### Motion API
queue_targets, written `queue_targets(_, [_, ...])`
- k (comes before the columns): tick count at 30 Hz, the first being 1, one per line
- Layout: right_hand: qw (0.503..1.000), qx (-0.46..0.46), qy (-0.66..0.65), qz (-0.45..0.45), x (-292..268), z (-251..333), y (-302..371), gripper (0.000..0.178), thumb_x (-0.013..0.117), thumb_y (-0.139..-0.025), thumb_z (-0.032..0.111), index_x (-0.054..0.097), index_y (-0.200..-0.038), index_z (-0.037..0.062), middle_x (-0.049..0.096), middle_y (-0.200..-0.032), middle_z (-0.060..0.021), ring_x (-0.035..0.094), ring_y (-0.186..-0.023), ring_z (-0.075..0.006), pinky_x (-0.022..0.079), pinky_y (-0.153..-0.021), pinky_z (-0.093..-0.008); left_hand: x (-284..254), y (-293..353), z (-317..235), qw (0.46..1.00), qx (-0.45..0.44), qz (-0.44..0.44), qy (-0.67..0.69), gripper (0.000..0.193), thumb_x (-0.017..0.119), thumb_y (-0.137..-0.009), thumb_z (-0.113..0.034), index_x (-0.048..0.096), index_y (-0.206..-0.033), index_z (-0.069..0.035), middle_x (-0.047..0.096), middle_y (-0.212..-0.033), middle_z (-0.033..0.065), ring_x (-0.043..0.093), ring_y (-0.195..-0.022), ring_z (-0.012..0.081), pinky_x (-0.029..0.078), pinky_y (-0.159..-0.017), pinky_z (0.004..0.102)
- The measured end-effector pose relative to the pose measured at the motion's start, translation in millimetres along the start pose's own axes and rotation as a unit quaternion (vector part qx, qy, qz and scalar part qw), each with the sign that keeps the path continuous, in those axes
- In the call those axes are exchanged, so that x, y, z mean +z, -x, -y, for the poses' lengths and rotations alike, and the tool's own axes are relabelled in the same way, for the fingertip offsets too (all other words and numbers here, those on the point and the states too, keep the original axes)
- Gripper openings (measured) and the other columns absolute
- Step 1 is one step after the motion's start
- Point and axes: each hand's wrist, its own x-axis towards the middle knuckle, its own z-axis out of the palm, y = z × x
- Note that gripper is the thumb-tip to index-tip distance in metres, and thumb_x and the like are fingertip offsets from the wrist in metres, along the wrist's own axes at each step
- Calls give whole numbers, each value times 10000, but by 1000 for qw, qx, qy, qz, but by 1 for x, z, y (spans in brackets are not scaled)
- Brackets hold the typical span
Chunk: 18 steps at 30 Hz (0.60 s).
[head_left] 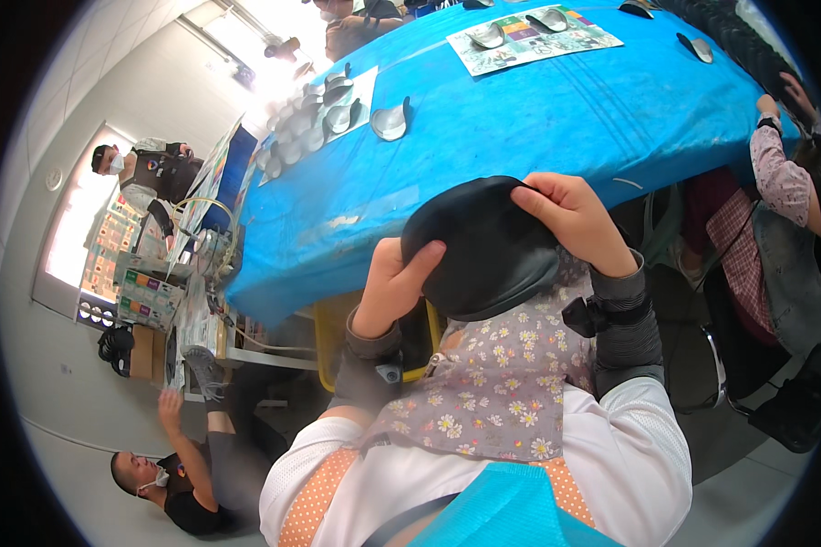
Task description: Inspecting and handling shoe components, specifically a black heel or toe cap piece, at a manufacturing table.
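Note:
A black, smooth, rounded piece (483,251), which looks like soft fabric with a curved edge, is held up in front of my body at the near edge of the table. My left hand (388,284) grips its left side, with the thumb on the front face. At its upper right edge, my right hand (579,217) pinches the rim between thumb and fingers. The fingers behind the piece are hidden, and I cannot tell its exact kind.
A blue cover (520,137) lies over the table. Silver-grey curved pieces (390,120) with dark undersides rest on it, several grouped at the left. A printed sheet (556,41) lies farther back. Below stands a yellow bin (415,374). Another person's sleeve (780,173) is at the right.

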Motion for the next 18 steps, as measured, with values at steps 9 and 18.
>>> queue_targets(9, [989, -22, 111, 99, 14, 26, 10, 309, 715, -775, 201, 638, -967, -28, 654, -813, -163, 590, -706, -158, 468, -694, -280, -10, 0, 2, 969, 106, 106, -196, 153, 591, -852, -116, 605, -903, 27, 487, -616, 137, 472, -523, 235, 410, -532, 308])
queue_targets(18, [993, -15, -34, 113, -4, 5, 7, 126, 621, -856, 70, 616, -926, -34, 610, -780, 31, 492, -719, -33, 429, -639, -218, -24, 4, 10, 971, 158, 101, -145, 154, 572, -850, -102, 555, -756, 19, 430, -573, 107, 437, -499, 229, 365, -494, 335])
